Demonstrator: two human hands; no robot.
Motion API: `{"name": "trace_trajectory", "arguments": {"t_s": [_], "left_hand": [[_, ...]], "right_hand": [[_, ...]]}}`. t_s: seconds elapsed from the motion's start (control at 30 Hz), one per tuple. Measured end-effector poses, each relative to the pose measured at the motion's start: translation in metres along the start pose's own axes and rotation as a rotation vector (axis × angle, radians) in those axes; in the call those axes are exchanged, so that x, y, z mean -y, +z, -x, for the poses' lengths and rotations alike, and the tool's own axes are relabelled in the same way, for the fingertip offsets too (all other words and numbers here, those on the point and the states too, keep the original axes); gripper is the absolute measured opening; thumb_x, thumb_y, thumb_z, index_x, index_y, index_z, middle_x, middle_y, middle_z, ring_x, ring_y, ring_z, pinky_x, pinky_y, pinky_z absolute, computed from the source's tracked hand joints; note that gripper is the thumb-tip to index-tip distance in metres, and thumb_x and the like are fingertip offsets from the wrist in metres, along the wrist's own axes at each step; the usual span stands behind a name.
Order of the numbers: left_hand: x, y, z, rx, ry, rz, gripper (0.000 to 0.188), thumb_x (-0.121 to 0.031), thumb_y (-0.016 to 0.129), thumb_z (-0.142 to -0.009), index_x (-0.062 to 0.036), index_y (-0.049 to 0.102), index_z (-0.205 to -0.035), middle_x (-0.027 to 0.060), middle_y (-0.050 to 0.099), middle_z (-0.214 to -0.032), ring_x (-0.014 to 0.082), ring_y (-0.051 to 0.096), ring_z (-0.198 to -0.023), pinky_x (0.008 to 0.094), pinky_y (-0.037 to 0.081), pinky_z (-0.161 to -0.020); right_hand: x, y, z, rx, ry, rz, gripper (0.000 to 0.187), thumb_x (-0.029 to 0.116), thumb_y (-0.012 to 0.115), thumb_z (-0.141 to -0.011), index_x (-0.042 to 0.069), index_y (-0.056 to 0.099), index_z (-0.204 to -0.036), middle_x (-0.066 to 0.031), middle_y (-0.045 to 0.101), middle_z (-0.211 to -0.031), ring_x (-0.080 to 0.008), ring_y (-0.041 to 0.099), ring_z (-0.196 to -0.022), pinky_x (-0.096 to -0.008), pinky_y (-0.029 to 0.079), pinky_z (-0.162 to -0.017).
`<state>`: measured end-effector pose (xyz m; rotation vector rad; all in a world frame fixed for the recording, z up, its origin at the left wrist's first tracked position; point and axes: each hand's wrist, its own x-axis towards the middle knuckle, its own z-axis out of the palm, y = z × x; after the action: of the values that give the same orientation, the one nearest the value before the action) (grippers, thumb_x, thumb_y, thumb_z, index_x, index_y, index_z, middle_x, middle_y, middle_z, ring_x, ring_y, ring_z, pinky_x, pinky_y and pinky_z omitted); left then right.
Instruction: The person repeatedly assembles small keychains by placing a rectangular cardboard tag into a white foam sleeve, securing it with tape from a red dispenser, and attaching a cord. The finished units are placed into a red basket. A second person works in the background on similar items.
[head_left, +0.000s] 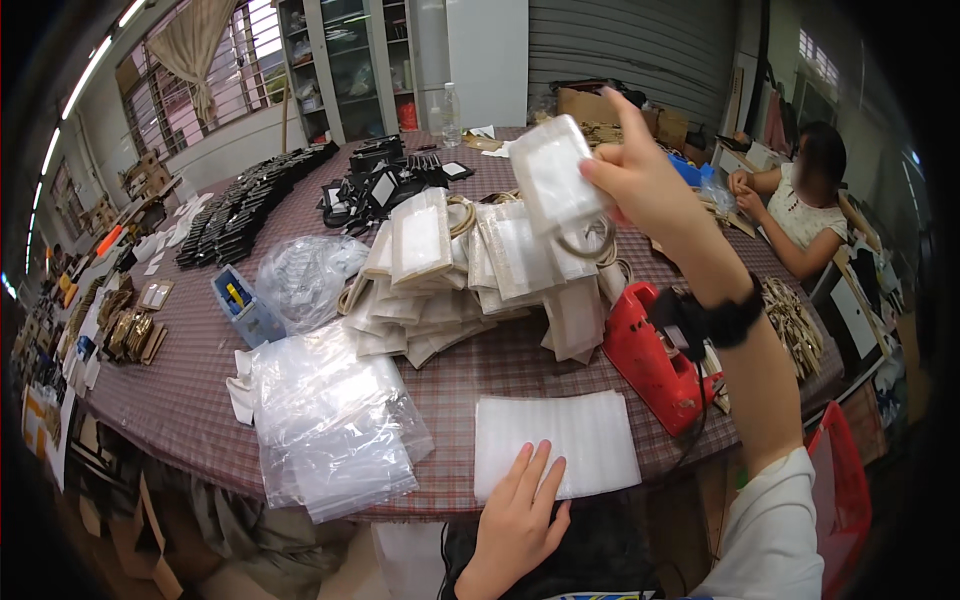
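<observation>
Foam packet (pixel 552 180), aloft above the pile (pixel 418 240), its contents clouded by wrap. Left to right: a blue bin (pixel 262 325) with something yellow (pixel 235 294) inside; clear bags (pixel 325 420); left hand (pixel 520 525), fingers slightly spread on foam sheets (pixel 585 435); right hand (pixel 645 175), thumb pinching the packet, some fingers hidden; red dispenser (pixel 636 345), partly behind a black wristband (pixel 737 315).

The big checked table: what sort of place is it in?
Probably a workshop: piled pale pouches, a row of black items and clear plastic bags lie on the table.

Short white sleeve (pixel 775 520), fuzzy black wristband (pixel 738 312)
</observation>
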<state>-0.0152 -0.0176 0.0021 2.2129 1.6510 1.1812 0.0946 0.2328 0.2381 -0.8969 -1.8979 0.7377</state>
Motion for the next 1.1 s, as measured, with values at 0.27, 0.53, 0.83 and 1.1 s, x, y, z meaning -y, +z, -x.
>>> {"name": "trace_trajectory", "arguments": {"t_s": [0.27, 0.53, 0.83, 1.1], "left_hand": [[-0.004, 0.0, -0.006, 0.015, -0.004, -0.015, 0.054, -0.015, 0.079, -0.083, -0.0008, 0.067, -0.133, 0.023, 0.059, -0.148, 0.0429, 0.057, -0.137, 0.0463, 0.051, -0.108], [-0.012, -0.006, -0.003, 0.023, -0.078, -0.006, 0.052, -0.008, 0.073, -0.088, 0.0011, 0.062, -0.138, 0.0243, 0.056, -0.151, 0.0453, 0.051, -0.142, 0.0516, 0.044, -0.115], [-0.02, 0.003, -0.006, 0.012, -0.051, -0.052, 0.054, -0.008, 0.073, -0.087, 0.0006, 0.061, -0.139, 0.0248, 0.057, -0.15, 0.0462, 0.052, -0.14, 0.0525, 0.045, -0.114], [-0.014, 0.0, -0.006, 0.011, -0.126, -0.13, 0.055, -0.013, 0.08, -0.078, -0.0008, 0.067, -0.129, 0.0224, 0.061, -0.146, 0.0448, 0.057, -0.137, 0.0498, 0.049, -0.111]], "right_hand": [[-0.05, 0.106, -0.058, 0.148, 0.293, 0.078, 0.097, 0.003, 0.062, -0.094, -0.003, -0.003, -0.166, -0.0264, 0.073, -0.09, -0.0282, 0.071, -0.057, -0.04, 0.058, -0.048], [0.026, -0.04, 0.09, 0.021, -0.294, 0.462, 0.057, 0.012, 0.072, -0.091, 0.001, 0.055, -0.145, -0.0149, 0.077, -0.086, -0.0258, 0.076, -0.075, -0.0432, 0.057, -0.069], [-0.162, -0.213, 0.279, -0.158, 0.492, 0.594, 0.081, 0.006, 0.073, -0.085, 0.001, 0.039, -0.158, -0.0192, 0.076, -0.123, -0.0366, 0.074, -0.11, -0.0394, 0.056, -0.093], [-0.238, -0.149, 0.262, -0.16, 0.26, 0.48, 0.084, 0.003, 0.076, -0.088, -0.001, 0.035, -0.161, -0.0188, 0.066, -0.143, -0.038, 0.057, -0.139, -0.0427, 0.044, -0.114]]}}
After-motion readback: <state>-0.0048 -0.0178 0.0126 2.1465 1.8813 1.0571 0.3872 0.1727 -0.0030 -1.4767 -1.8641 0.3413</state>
